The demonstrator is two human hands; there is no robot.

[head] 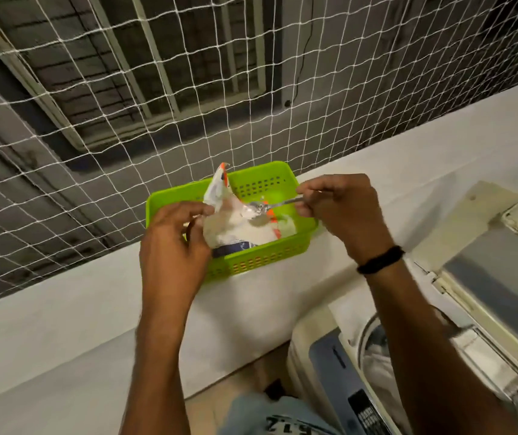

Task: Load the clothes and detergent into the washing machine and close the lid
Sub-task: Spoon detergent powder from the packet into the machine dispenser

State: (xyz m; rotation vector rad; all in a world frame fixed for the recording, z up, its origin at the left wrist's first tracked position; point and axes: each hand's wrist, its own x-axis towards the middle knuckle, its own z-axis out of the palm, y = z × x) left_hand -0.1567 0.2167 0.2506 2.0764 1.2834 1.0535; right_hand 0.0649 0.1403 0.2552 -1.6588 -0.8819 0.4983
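Detergent packet (235,221) sits in the green basket (251,171) on the worktop (63,309), and you look mid-scoop. Your left hand (173,233) pinches the packet's torn edge open at the basket's left side. Your right hand (342,208), over the basket's right rim, is clamped on the handle of a spoon (270,205) whose bowl lies in the white powder. Right of the basket and nearer you, the washing machine (323,365) stands with its lid (496,271) raised and pale cloth (376,365) in the drum, so the clothes look loaded. Moving the powder across and closing the lid remain. The packet's orange and blue print is too blurred to read, and so are the labels on the machine's panel (366,412).
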